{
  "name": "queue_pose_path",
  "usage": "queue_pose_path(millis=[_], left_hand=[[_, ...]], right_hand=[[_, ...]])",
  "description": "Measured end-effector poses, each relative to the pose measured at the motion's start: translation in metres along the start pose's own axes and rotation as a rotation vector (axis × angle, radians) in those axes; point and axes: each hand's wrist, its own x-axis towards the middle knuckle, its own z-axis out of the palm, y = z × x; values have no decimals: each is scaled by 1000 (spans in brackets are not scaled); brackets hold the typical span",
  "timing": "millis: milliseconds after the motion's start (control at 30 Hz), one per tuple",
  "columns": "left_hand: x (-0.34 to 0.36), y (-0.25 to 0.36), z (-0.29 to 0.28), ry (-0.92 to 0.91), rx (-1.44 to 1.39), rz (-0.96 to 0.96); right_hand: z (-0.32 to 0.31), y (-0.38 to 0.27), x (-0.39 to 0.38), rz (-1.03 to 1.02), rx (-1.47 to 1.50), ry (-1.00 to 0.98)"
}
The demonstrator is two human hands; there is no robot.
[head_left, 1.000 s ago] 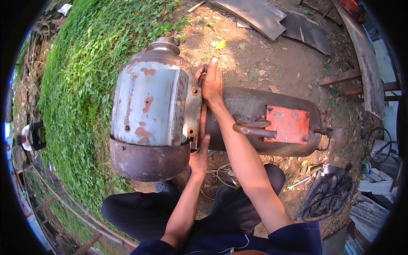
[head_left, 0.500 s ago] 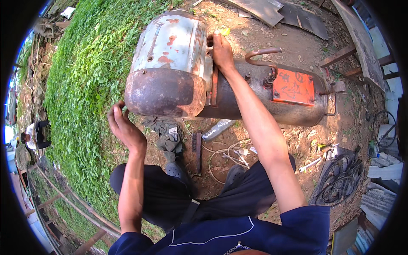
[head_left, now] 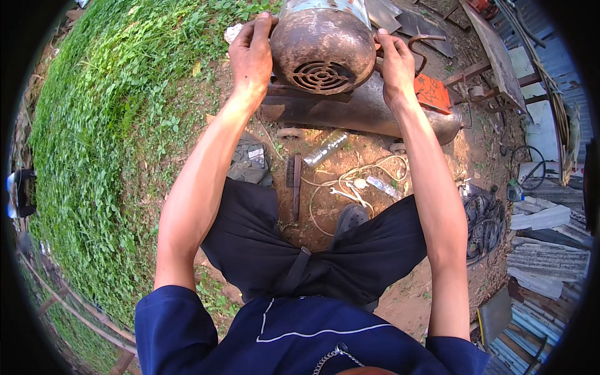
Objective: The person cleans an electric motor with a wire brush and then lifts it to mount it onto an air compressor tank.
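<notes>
Rusty electric motor (head_left: 322, 53) sits atop a grey tank (head_left: 369, 112) on the dirt, vented end cover facing the camera. Left hand (head_left: 252, 53) grips its left side, right hand (head_left: 395, 65) its right side, fingers wrapped.

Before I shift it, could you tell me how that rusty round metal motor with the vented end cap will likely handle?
Probably heavy: the rusty round metal motor takes both the left hand and right hand. Its round body may roll; it looks rigid.

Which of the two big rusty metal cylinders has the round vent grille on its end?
The motor gripped between both hands; the long tank lying on the ground behind it shows none.
</notes>
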Motion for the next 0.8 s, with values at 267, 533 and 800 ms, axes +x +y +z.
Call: queue_pose_path(millis=[267,533,800], left_hand=[[-6,-16,4,146,23,-51],[-1,-10,21,224,-197,-200],[12,-20,17,237,-115,-222]], right_hand=[[27,16,-7,-86,337,112],[41,21,-7,-103,501,182],[47,13,-12,-165,134,482]])
